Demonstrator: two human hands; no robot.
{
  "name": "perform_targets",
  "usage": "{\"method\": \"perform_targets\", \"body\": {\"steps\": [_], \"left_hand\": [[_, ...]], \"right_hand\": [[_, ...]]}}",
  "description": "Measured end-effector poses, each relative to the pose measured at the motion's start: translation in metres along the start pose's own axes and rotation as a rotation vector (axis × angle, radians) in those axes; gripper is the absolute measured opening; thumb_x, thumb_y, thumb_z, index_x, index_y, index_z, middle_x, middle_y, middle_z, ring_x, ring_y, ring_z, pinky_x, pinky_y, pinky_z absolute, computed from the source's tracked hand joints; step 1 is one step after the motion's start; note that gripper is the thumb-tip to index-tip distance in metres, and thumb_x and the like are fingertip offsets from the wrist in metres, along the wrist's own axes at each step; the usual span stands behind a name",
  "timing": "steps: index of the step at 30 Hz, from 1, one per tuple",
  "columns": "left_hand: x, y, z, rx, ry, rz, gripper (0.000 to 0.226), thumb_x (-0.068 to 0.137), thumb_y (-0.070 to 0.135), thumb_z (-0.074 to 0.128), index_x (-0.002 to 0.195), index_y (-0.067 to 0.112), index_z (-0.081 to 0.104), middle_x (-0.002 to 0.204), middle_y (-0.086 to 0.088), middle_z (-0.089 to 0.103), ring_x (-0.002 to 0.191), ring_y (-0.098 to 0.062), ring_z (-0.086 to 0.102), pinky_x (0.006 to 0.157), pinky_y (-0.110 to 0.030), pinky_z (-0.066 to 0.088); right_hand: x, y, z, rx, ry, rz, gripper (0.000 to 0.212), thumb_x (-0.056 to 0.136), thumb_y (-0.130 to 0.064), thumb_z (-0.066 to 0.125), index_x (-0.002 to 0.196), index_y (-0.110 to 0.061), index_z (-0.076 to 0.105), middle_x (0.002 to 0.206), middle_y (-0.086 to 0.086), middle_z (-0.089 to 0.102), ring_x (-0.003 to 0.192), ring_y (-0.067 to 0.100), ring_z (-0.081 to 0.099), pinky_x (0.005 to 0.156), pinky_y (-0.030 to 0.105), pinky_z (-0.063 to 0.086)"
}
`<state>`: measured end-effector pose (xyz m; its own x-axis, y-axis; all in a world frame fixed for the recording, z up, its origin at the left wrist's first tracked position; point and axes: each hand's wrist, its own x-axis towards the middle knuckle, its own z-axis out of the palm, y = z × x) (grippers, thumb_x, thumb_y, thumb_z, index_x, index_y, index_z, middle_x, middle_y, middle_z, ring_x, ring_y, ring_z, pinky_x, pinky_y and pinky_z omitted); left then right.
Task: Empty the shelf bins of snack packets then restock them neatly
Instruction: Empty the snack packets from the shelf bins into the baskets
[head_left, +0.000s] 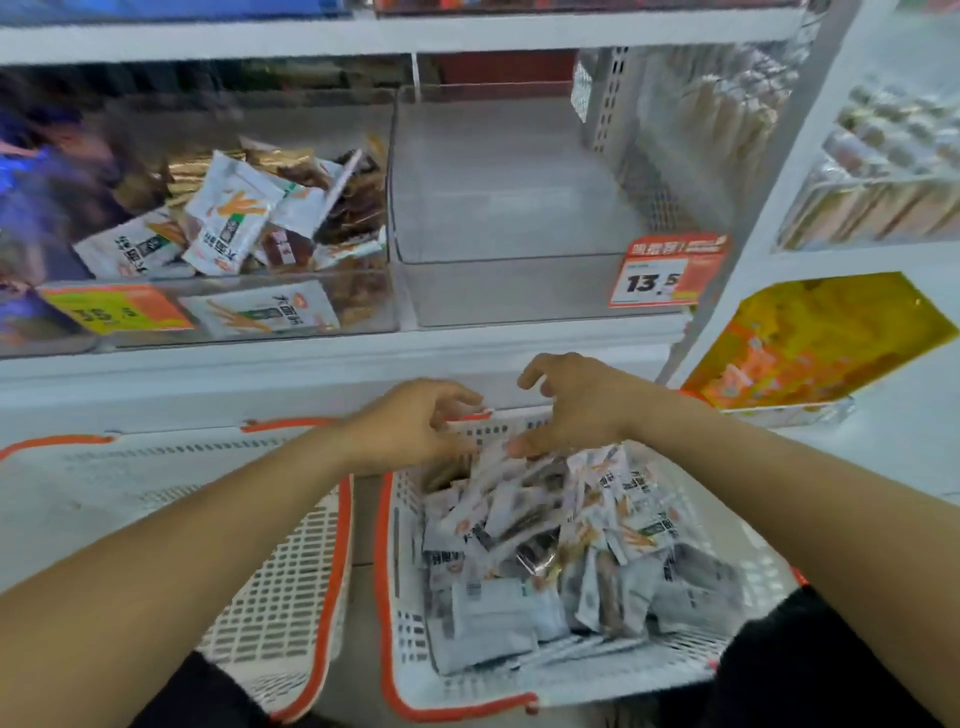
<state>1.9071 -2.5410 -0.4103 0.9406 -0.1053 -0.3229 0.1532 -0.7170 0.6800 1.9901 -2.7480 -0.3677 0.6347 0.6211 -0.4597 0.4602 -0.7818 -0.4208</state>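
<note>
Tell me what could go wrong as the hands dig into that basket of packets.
1. The packets lie in a loose heap in the right basket; a big grab may spill some over its rim.
2. The left bin holds similar white packets, so stock meant for the empty bin could land there.
3. Both hands crowd one corner and may collide.

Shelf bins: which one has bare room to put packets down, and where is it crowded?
The right bin is bare, bordered by the divider on its left and the 13.5 price tag at its front right. The left bin is crowded with snack packets. The basket under the left hand and right hand is heaped too.
</note>
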Motion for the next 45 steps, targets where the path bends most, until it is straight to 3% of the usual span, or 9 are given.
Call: {"method": "perform_targets", "body": {"steps": [4, 12, 20, 23, 26, 31, 37, 42, 45], "left_hand": [[-0.015, 0.012, -0.064, 0.030, 0.164, 0.008, 0.026, 0.092, 0.030, 0.071, 0.116, 0.020, 0.069, 0.105, 0.002, 0.071, 0.086, -0.014, 0.071, 0.086, -0.037, 0.057], [-0.040, -0.030, -0.195, 0.168, 0.764, -0.030, 0.011, 0.090, 0.028, 0.072, 0.097, 0.019, 0.073, 0.093, -0.005, 0.074, 0.082, -0.022, 0.068, 0.082, -0.034, 0.055], [-0.014, -0.085, -0.225, 0.301, 0.373, -0.313, 0.023, 0.095, 0.040, 0.062, 0.095, 0.020, 0.071, 0.119, -0.006, 0.067, 0.102, -0.023, 0.059, 0.090, -0.033, 0.049], [0.001, -0.088, -0.225, 0.341, 0.180, -0.332, 0.044, 0.091, 0.053, 0.066, 0.121, 0.020, 0.070, 0.128, 0.001, 0.064, 0.111, -0.023, 0.059, 0.097, -0.034, 0.048], [0.010, -0.097, -0.233, 0.396, 0.102, -0.312, 0.055, 0.085, 0.053, 0.073, 0.132, 0.030, 0.060, 0.140, 0.004, 0.054, 0.113, -0.020, 0.055, 0.094, -0.032, 0.046], [0.022, -0.106, -0.240, 0.385, 0.007, -0.311, 0.047, 0.089, 0.047, 0.071, 0.124, 0.016, 0.065, 0.130, 0.000, 0.060, 0.109, -0.022, 0.057, 0.094, -0.036, 0.050], [0.023, -0.119, -0.243, 0.380, -0.019, -0.345, 0.056, 0.084, 0.057, 0.072, 0.117, 0.011, 0.067, 0.115, -0.003, 0.067, 0.102, -0.023, 0.065, 0.081, -0.034, 0.055], [0.016, -0.119, -0.243, 0.393, -0.002, -0.343, 0.069, 0.087, 0.068, 0.060, 0.120, 0.008, 0.066, 0.120, -0.007, 0.063, 0.103, -0.024, 0.059, 0.087, -0.037, 0.050], [0.015, -0.118, -0.245, 0.304, 0.071, -0.341, 0.072, 0.081, 0.070, 0.065, 0.120, 0.010, 0.065, 0.118, -0.004, 0.063, 0.106, -0.023, 0.059, 0.091, -0.036, 0.050]], "right_hand": [[-0.005, -0.017, -0.012, 0.043, 0.236, -0.165, 0.048, 0.080, -0.044, 0.081, 0.118, -0.021, 0.063, 0.100, -0.007, 0.066, 0.068, 0.001, 0.057, 0.060, 0.010, 0.041], [0.010, -0.128, -0.070, 0.257, 0.585, -0.578, 0.008, 0.088, -0.018, 0.076, 0.093, -0.018, 0.071, 0.080, -0.010, 0.069, 0.074, 0.004, 0.064, 0.066, 0.010, 0.045], [0.129, -0.216, -0.103, 0.061, 0.247, -0.243, 0.043, 0.082, -0.044, 0.080, 0.112, -0.017, 0.064, 0.099, -0.002, 0.064, 0.085, 0.019, 0.061, 0.071, 0.031, 0.055], [0.165, -0.219, -0.103, -0.186, 0.073, -0.072, 0.064, 0.078, -0.052, 0.080, 0.129, -0.020, 0.058, 0.125, 0.001, 0.056, 0.111, 0.023, 0.057, 0.090, 0.037, 0.054], [0.191, -0.216, -0.092, -0.210, 0.048, 0.084, 0.087, 0.063, -0.044, 0.094, 0.135, -0.019, 0.051, 0.132, 0.005, 0.057, 0.106, 0.028, 0.065, 0.083, 0.042, 0.062], [0.213, -0.212, -0.083, -0.430, -0.026, 0.132, 0.032, 0.079, -0.035, 0.082, 0.088, -0.010, 0.064, 0.085, 0.005, 0.066, 0.078, 0.021, 0.065, 0.070, 0.032, 0.055], [0.219, -0.207, -0.087, -0.333, -0.123, 0.113, 0.034, 0.078, -0.039, 0.081, 0.093, -0.013, 0.066, 0.101, 0.002, 0.066, 0.089, 0.017, 0.059, 0.070, 0.027, 0.051], [0.208, -0.211, -0.085, -0.037, -0.276, 0.178, 0.062, 0.085, -0.045, 0.075, 0.133, -0.009, 0.058, 0.122, -0.003, 0.054, 0.131, 0.025, 0.045, 0.103, 0.041, 0.050], [0.206, -0.211, -0.076, 0.089, -0.292, 0.176, 0.055, 0.080, -0.055, 0.076, 0.119, -0.017, 0.066, 0.118, 0.000, 0.066, 0.100, 0.014, 0.061, 0.081, 0.029, 0.049]]}}
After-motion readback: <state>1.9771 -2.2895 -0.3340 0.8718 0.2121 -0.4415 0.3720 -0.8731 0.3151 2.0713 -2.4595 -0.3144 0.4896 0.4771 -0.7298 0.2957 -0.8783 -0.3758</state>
